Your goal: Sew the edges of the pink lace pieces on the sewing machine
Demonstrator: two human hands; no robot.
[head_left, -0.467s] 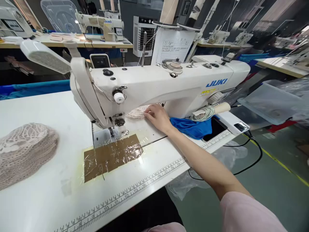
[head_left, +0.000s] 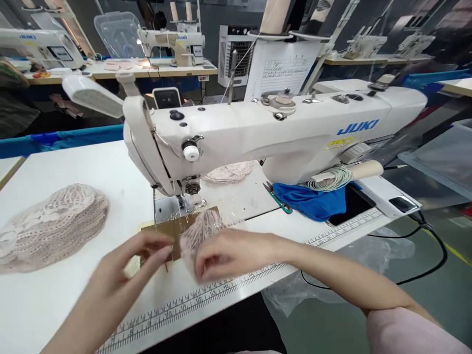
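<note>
The right hand (head_left: 224, 255) has come away from the lace pile (head_left: 229, 172) behind the sewing machine (head_left: 258, 132) and now pinches one lace piece (head_left: 199, 236) — it sits just in front of the needle, over the taped brown patch (head_left: 162, 231) on the table (head_left: 73, 162). The left hand (head_left: 129, 270), absent half a second ago, has come in, its fingers at the piece's left edge; whether it grips is blurred. A piece looks fetched and being lined up — not yet under the foot.
</note>
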